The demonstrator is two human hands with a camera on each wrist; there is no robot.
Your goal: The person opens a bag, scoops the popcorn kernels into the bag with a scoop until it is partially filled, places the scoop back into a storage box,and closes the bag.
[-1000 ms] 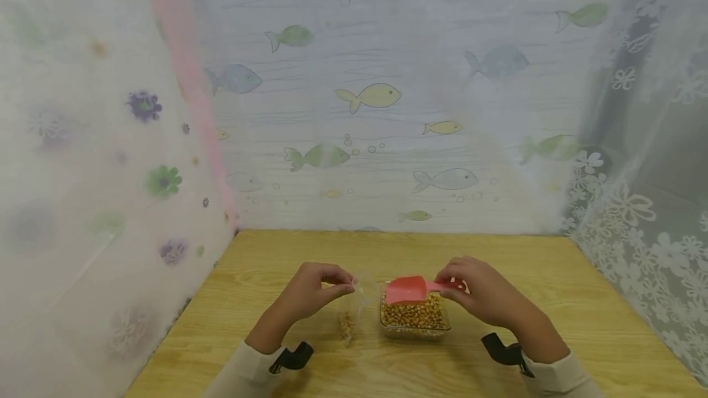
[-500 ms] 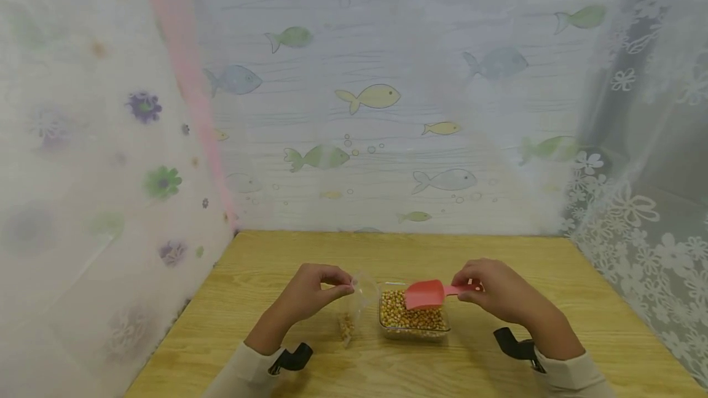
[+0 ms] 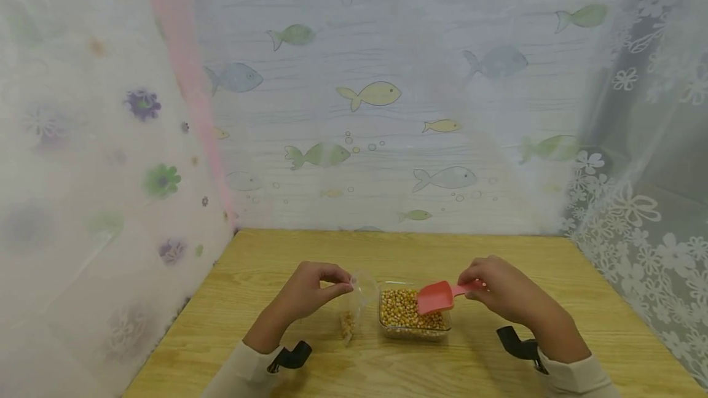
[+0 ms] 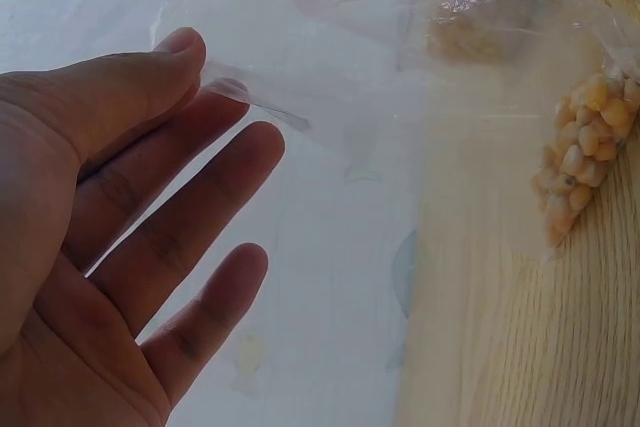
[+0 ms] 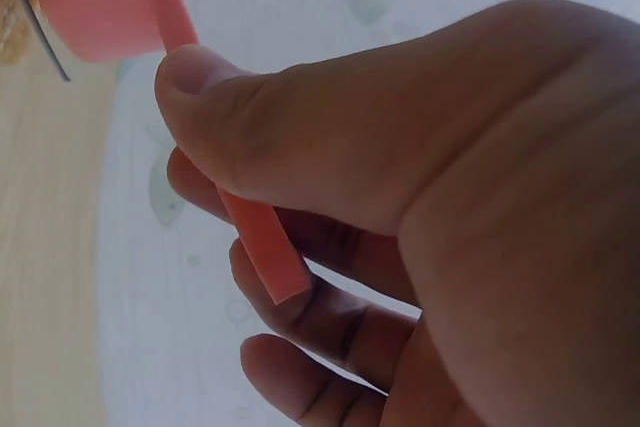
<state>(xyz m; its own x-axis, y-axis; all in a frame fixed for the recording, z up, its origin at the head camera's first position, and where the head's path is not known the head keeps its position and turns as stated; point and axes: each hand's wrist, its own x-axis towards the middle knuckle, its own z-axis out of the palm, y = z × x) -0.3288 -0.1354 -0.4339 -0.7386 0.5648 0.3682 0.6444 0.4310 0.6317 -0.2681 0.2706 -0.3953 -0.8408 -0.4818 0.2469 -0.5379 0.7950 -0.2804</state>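
Now the right hand [image 3: 500,292] pinches the handle of the pink scoop [image 3: 437,296], whose bowl hangs at 9 o'clock from the hand, over the clear tub of corn kernels [image 3: 412,315]. Left hand [image 3: 310,290] pinches the rim of the plastic bag [image 3: 354,309], at 9 o'clock from the tub.

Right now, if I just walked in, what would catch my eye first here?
Probably the red scoop, pinched by its handle in the right hand and tipped over a clear tub of yellow kernels at the middle of the wooden table. Just left of the tub, the left hand pinches the rim of a clear plastic bag holding a few kernels at its bottom.
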